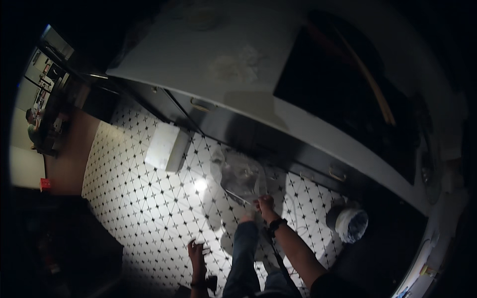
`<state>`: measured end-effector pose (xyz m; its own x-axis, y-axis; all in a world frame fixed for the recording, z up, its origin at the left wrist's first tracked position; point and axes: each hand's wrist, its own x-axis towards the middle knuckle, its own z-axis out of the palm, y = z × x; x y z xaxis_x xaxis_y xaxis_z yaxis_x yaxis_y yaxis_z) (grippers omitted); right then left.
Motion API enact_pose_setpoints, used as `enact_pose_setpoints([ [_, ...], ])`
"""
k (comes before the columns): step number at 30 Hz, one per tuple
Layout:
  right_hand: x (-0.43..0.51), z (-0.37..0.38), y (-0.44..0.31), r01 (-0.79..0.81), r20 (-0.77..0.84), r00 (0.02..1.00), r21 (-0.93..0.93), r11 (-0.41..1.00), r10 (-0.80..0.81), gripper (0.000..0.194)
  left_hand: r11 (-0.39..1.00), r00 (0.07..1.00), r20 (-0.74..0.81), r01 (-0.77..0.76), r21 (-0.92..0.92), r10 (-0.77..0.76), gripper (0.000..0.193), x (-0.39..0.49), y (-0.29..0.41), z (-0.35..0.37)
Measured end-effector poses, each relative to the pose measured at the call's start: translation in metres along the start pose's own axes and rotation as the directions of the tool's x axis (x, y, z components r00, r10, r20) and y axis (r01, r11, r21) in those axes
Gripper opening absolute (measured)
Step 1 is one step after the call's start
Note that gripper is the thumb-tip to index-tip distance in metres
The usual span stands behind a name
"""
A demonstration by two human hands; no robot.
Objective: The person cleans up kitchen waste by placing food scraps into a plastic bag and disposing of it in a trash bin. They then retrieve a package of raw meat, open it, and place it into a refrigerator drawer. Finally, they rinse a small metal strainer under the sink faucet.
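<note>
My right hand, with a dark band on its wrist, reaches down to the near edge of a bag of clear plastic on the floor. The fingertips are at the bag's edge, beside a thin pale strip; whether they grip it cannot be told. Lower and to the left, my left hand hangs above the tiled floor with its fingers apart and curved, holding nothing. A white box-shaped object stands on the floor left of the bag.
A counter over grey drawers runs along the far side, with a dark cooktop on it. A bin with a plastic liner stands at the right. Dark furniture fills the lower left. A person sits far off at the left.
</note>
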<state>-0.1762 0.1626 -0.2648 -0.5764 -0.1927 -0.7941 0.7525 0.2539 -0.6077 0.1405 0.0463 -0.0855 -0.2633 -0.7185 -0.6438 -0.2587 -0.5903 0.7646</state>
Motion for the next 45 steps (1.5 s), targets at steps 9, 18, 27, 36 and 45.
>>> enact_pose_setpoints([
  [9, 0.085, 0.074, 0.04, -0.351, 0.278, 0.921, 0.284, 0.892, 0.273, 0.026, 0.984, 0.981, -0.117, 0.163, 0.066, -0.154, 0.043, 0.011, -0.023, -0.03],
  [18, -0.084, -0.04, -0.05, -0.042, 0.34, 0.938, -0.1, 0.994, 0.073, 0.022, 0.989, 0.961, 0.276, -0.061, 0.131, 0.023, 0.037, 0.008, 0.076, 0.077],
  [27, -0.349, -0.265, -0.083, 0.473, -0.024, 0.879, 0.169, 0.865, -0.476, 0.017, 0.897, 0.441, 0.894, -0.423, 0.129, 0.079, 0.04, -0.122, 0.141, 0.228],
  [36, -0.596, -0.464, 0.106, 0.612, -0.634, 0.497, -0.228, 0.757, -0.592, 0.024, 0.656, -0.154, 0.958, -0.753, 0.045, -0.241, 0.029, -0.384, 0.003, 0.365],
  [45, -0.813, -0.601, 0.24, 0.652, -0.947, -0.054, -0.274, 0.707, -0.317, 0.016, 0.761, -0.568, 0.788, -0.613, -0.212, -0.238, 0.017, -0.762, -0.105, 0.357],
])
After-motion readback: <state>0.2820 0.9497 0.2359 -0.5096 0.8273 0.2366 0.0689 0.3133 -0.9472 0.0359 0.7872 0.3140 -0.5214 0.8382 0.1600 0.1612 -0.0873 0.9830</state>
